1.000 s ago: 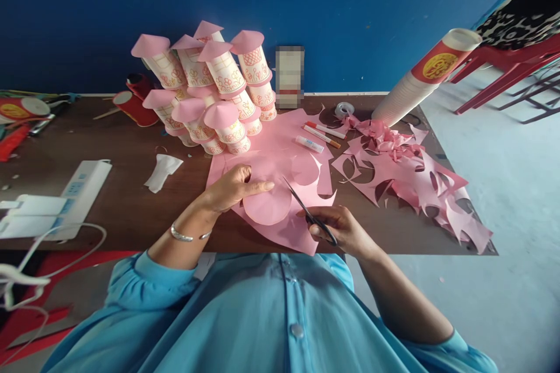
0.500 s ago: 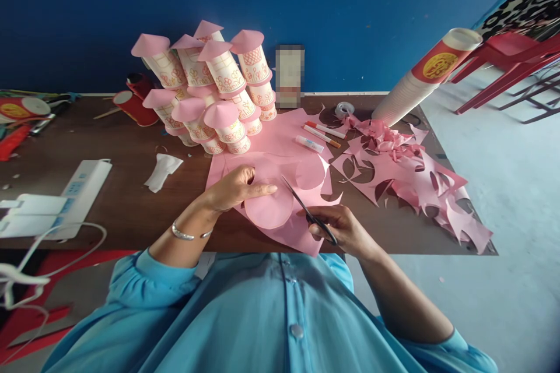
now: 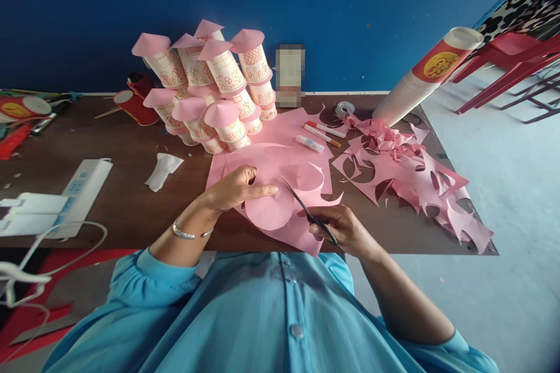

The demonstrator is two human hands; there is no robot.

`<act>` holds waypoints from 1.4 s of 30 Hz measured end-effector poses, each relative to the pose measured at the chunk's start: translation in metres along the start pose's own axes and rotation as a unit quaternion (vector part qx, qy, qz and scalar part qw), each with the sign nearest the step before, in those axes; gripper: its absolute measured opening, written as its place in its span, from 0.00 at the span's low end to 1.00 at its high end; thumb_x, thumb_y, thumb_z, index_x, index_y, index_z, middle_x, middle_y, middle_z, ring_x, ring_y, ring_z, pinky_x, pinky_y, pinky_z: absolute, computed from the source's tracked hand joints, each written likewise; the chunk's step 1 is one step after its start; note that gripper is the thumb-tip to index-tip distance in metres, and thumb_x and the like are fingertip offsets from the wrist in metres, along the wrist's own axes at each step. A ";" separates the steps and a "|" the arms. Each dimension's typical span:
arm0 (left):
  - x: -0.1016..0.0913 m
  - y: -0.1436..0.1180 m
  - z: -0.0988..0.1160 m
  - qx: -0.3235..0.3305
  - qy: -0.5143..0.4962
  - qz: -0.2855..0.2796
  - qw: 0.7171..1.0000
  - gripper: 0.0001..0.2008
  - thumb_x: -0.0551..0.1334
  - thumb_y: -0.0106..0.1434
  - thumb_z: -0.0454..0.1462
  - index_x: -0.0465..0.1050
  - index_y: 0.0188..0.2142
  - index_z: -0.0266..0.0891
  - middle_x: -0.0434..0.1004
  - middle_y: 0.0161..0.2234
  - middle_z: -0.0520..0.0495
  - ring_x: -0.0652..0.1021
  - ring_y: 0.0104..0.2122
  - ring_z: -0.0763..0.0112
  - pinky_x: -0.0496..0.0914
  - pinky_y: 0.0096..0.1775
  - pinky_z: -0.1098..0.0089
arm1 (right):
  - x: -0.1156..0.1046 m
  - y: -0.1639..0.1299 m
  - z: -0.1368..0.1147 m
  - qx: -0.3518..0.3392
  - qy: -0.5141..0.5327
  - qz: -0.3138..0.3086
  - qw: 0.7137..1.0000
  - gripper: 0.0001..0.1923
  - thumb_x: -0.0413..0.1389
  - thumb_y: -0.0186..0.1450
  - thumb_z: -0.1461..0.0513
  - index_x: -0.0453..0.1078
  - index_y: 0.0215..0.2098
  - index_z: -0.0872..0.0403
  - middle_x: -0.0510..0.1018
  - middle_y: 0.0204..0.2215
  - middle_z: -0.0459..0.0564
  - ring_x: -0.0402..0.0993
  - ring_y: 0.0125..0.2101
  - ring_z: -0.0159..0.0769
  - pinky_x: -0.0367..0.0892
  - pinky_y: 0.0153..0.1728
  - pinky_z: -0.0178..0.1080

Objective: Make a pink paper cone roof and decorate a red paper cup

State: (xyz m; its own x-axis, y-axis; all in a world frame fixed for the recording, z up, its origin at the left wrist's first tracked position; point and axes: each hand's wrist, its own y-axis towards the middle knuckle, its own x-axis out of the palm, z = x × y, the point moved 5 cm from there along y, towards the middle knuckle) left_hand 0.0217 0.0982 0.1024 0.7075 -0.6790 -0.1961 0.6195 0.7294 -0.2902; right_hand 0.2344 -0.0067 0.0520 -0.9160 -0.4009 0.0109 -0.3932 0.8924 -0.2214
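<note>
Shifted a little since the earlier frames: small cut circle [image 3: 309, 176] now curled up just right of the scissors [image 3: 306, 210], blades edged slightly further along the pink sheet [image 3: 280, 154]. Otherwise much as before.

Left hand [image 3: 236, 187] pressed flat on the sheet, fingers together, forefinger pointing right along the top of the half-cut disc [image 3: 269, 210]. Right hand [image 3: 343, 230] closed round the scissor handles at the near table edge, blades parted and aimed far-left into the paper beside the disc.

Near edge of table [image 3: 131, 204] just under both wrists; sheet overhanging it slightly. Bare brown wood left of the sheet, out to one scrap of white paper [image 3: 163, 170] and one power strip [image 3: 79, 189].

Far side: about ten pink-roofed cups [image 3: 219, 93] heaped against the blue wall. Three pens [image 3: 321, 134] beside one tape roll [image 3: 344, 109]. Right: one heap of pink offcuts [image 3: 415, 183], one leaning stack of paper cups [image 3: 420, 78] reaching over the table's far-right corner.
</note>
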 end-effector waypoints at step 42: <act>-0.013 0.007 -0.015 -0.039 0.012 -0.045 0.998 0.28 0.78 0.56 0.55 0.66 0.23 0.39 0.61 0.23 0.55 0.62 0.25 0.77 0.57 0.27 0.72 | -0.007 0.002 0.003 -0.062 -0.045 -0.045 0.996 0.33 0.62 0.72 0.36 0.84 0.47 0.57 0.62 0.21 0.40 0.53 0.21 0.27 0.54 0.21 0.33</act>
State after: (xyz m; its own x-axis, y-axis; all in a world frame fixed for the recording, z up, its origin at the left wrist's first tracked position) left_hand 0.0115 0.1109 0.0890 0.6411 -0.7443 -0.1872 0.6514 0.6566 -0.3802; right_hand 0.2404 -0.0023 0.0481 -0.8682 -0.4922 -0.0634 -0.4851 0.8686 -0.1006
